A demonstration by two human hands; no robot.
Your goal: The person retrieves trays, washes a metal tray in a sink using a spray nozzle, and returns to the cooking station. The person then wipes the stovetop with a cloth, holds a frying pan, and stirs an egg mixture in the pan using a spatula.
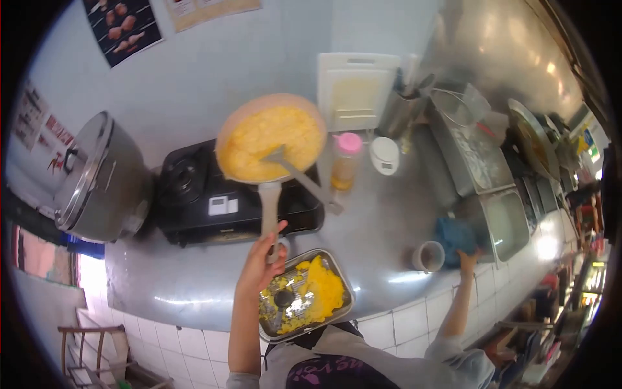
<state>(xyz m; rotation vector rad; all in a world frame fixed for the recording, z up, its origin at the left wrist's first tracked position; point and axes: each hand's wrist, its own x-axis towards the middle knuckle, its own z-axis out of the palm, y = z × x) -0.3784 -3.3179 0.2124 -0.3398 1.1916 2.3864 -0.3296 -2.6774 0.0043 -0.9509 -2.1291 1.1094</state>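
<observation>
My left hand (260,262) is closed round the handle of a frying pan (269,201), with one finger stretched along it. The pan stands over the right side of a black gas stove (194,223). Soft yellow scrambled egg (272,136) fills it, and a grey spatula (304,181) rests in the egg with its handle over the rim. Below the pan, a metal tray (350,295) holds more yellow egg and a dark round object. Far to the right, my right hand (468,257) grips a blue cloth (453,236) on the counter, beside a plastic cup (428,257).
A large lidded pot (110,188) stands left of the stove. Behind the counter (382,220) are a pink-capped bottle (346,162), a white scale (385,156), a cutting board (356,91) and a utensil holder (400,110). Metal containers (505,223) line the right side.
</observation>
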